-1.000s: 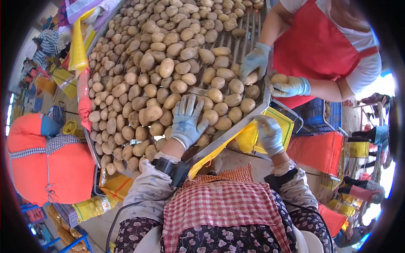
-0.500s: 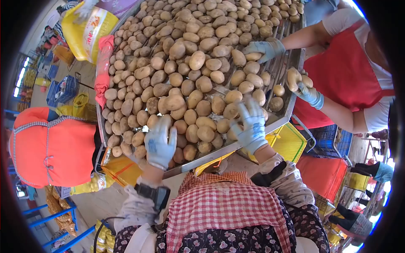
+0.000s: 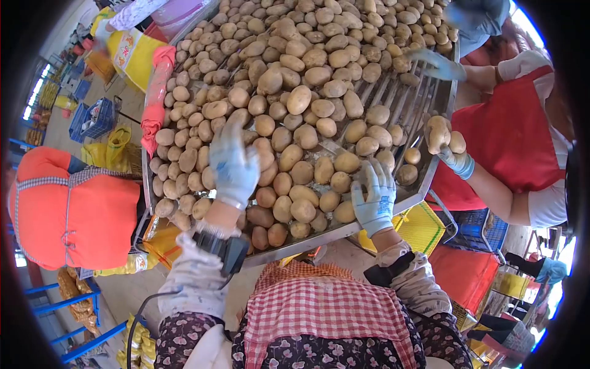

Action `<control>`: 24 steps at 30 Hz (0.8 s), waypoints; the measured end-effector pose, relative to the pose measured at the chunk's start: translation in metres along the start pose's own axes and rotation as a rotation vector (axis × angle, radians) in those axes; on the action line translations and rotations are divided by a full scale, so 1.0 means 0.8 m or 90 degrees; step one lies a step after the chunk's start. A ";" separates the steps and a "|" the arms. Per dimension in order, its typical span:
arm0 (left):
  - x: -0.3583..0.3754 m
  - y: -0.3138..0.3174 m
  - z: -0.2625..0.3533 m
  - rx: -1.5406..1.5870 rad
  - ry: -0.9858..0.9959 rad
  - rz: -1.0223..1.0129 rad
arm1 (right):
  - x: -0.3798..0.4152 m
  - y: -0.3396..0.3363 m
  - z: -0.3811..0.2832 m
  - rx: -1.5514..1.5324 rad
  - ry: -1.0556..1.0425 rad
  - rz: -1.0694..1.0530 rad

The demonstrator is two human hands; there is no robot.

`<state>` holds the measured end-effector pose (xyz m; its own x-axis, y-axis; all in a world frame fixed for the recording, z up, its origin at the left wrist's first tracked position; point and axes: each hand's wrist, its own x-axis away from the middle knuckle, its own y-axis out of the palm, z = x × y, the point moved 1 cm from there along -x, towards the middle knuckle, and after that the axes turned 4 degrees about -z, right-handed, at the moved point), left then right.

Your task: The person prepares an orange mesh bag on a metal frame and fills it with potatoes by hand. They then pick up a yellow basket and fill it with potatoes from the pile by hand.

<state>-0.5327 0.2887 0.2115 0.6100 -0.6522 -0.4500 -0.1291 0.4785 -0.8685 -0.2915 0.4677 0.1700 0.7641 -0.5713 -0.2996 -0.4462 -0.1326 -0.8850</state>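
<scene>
We see the potatoes (image 3: 298, 100) heaped on one metal table (image 3: 430, 98), ahead of both hands and between them, and they are too many for us to count. Two of them lie just to the right of the right hand (image 3: 373, 197), near the table's edge. Of our person's two hands, each wears one pale blue glove. The left hand (image 3: 233, 166) is over the potatoes, palm down and blurred, so we cannot tell if its fingers pinch one. The right hand is at the near rim beside the potatoes, its thumb apart from the fingers, and we see nothing inside it. Two black devices (image 3: 235, 253) are worn, one at each wrist. To the right of the right hand stands one co-worker in a red apron (image 3: 498, 144); one gloved hand (image 3: 437, 66) is by the farther potatoes, and the other (image 3: 460, 162) holds at least two. Below this second hand we find one blue crate (image 3: 476, 230) and one red sack (image 3: 465, 273). Well to the left of the left hand is one person in orange clothing (image 3: 74, 212).
</scene>
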 end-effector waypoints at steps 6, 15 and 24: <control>-0.059 0.116 0.076 0.088 0.011 -0.109 | 0.001 -0.002 0.001 0.006 0.011 -0.005; -0.010 0.034 0.072 0.407 0.061 -0.541 | 0.001 -0.003 0.004 -0.049 0.005 0.042; -0.028 0.063 0.085 0.216 0.132 -0.186 | 0.002 -0.002 0.002 -0.027 0.004 0.035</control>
<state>-0.4998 0.3675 0.1918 0.4100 -0.8744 -0.2595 0.3077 0.4005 -0.8631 -0.2885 0.4685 0.1702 0.7354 -0.5831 -0.3451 -0.5064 -0.1347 -0.8517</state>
